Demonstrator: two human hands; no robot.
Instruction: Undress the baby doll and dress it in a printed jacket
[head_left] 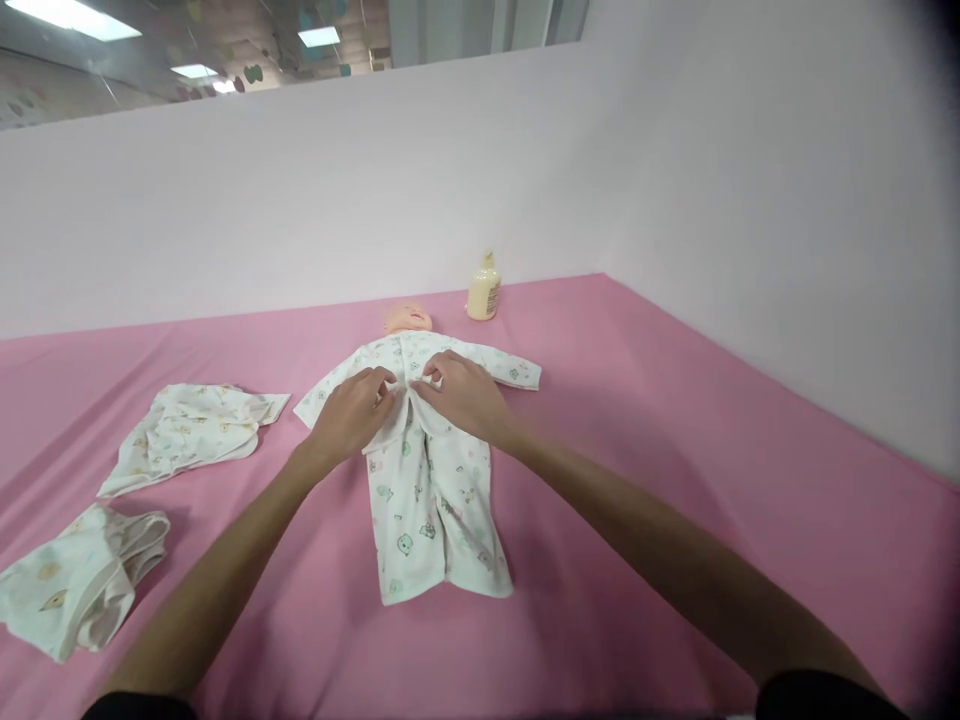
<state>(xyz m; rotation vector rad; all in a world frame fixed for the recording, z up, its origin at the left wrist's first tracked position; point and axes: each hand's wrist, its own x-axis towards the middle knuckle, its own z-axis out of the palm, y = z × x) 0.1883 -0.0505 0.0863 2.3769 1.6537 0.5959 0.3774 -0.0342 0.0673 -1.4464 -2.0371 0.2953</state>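
A baby doll [409,318] lies on its back with its head toward the wall. It wears a white printed baby shirt [517,370] with both sleeves spread out. White printed trousers [405,530] stretch down below the shirt toward me. My left hand [354,408] pinches the shirt's front edge left of the middle opening. On the other side, my right hand [465,396] pinches the right front edge, thumb and finger close together. Below the hands the shirt's front parts slightly. Whatever fastener may lie between my fingertips is too small to make out.
Two crumpled white printed garments, one farther back [199,430] and one nearer [82,575], lie on the left. A pale yellow pump bottle [484,290] stands behind the doll, near the white wall [315,200]. Pink cloth [637,440] covers the table.
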